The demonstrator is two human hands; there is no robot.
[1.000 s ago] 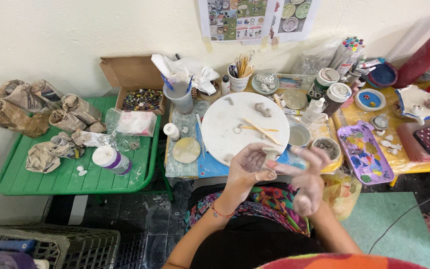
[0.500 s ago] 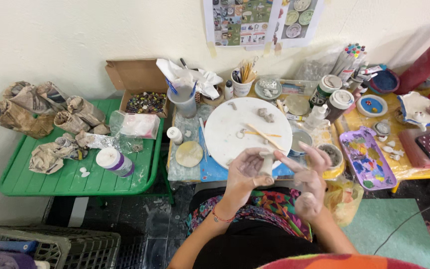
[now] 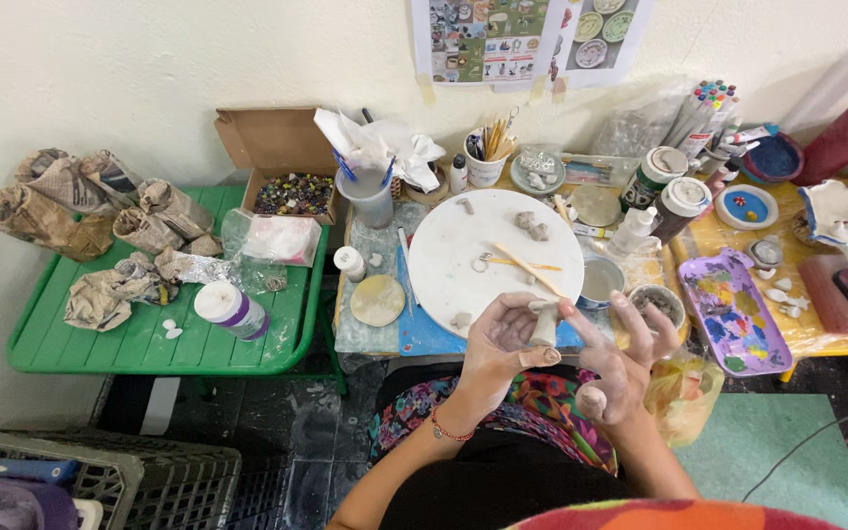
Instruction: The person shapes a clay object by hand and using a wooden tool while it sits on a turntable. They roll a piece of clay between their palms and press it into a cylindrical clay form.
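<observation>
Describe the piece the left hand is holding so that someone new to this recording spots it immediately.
Start at the round white board on the cluttered middle table; just below its near edge, the left hand grips a small pale clay piece. Unlike the grey lumps lying loose on the board, it is held upright, off the table.

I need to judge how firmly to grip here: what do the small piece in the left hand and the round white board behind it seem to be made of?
The small piece, pinched in the left hand, looks like soft, unfired clay: matte pale grey, like the lumps lying on the board. The round white board looks rigid and smooth, perhaps plaster or coated wood; the picture leaves that open.
</observation>
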